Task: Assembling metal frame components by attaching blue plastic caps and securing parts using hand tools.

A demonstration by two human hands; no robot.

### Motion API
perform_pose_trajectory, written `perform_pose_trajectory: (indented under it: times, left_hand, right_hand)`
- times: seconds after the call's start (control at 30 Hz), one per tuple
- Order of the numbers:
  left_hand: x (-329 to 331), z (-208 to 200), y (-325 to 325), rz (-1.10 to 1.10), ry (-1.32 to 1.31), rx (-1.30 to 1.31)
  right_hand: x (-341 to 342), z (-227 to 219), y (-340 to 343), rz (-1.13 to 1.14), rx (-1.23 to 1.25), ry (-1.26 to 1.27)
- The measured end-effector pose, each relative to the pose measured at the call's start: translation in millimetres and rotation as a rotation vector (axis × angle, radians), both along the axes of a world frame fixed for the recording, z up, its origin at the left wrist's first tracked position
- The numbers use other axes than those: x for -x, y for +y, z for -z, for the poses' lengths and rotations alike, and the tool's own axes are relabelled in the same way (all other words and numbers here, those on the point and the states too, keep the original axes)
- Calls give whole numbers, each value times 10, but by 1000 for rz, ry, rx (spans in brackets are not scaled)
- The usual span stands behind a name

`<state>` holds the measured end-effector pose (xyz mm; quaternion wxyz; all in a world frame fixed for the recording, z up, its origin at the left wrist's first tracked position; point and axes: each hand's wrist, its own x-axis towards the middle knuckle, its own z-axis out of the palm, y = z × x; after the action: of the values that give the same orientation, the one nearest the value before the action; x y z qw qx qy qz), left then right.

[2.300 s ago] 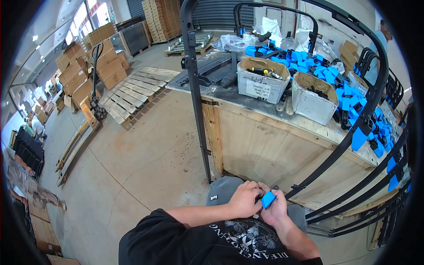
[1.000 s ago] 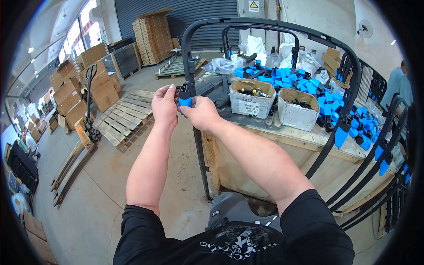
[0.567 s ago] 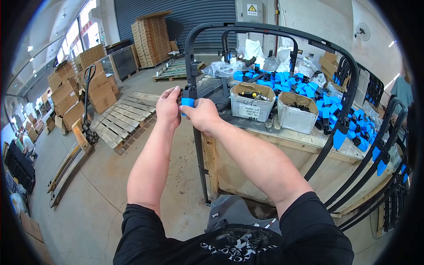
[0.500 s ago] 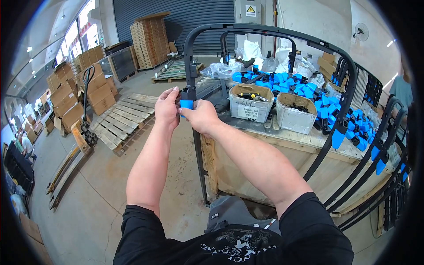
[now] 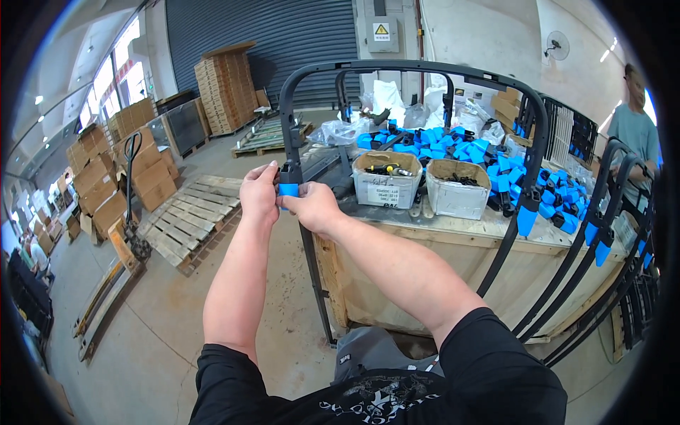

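Observation:
A black arched tubular frame (image 5: 418,66) stands in front of me, its left leg running down past the workbench corner. Around that leg sits a black and blue plastic clamp (image 5: 288,189). My left hand (image 5: 259,193) closes on the clamp's left side, thumb pointing up. From the other side my right hand (image 5: 316,207) pinches it, with thumb and fingers against the blue part. The fingertips behind the clamp are hidden. On the frame's right leg is another blue clamp (image 5: 526,220).
The wooden workbench (image 5: 397,232) carries a white box of tools (image 5: 386,191), a box of small black parts (image 5: 457,200) and a heap of blue clamps (image 5: 453,144). More black frames (image 5: 559,294) lean at right, near a person (image 5: 632,134). Left are a pallet (image 5: 185,216) and a pallet jack (image 5: 106,301).
My view has swung slightly right and up, so the scene sits further left and lower. Both hands stay on the same clamp. The person at right shows more fully.

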<state>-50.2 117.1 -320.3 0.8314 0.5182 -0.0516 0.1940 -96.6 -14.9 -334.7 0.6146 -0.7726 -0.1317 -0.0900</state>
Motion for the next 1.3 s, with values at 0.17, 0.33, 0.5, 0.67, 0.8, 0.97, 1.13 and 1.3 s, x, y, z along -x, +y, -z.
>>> perform_pose_trajectory:
  times: [0.17, 0.33, 0.5, 0.67, 0.8, 0.97, 1.13, 1.3]
  left_hand:
    - [11, 46, -48, 16, -12, 101]
    - [39, 29, -61, 66, -58, 147]
    - [71, 34, -35, 123, -57, 62]
    - [248, 37, 11, 132, -51, 45]
    - [312, 43, -45, 143, -138, -72]
    - [341, 8, -18, 153, -124, -202]
    - [537, -59, -207, 37, -149, -557]
    - [462, 88, -156, -96, -290, -557]
  right_hand:
    - [122, -47, -2, 64, -7, -27]
    - [117, -128, 12, 75, -10, 38]
    - [46, -58, -24, 46, 7, -27]
    - [91, -104, -13, 63, -57, -10]
    - [92, -167, -41, 36, 37, 16]
    - [170, -218, -71, 36, 63, 10]
    - [-10, -83, -53, 86, 29, 1]
    - [63, -52, -90, 38, 66, -31]
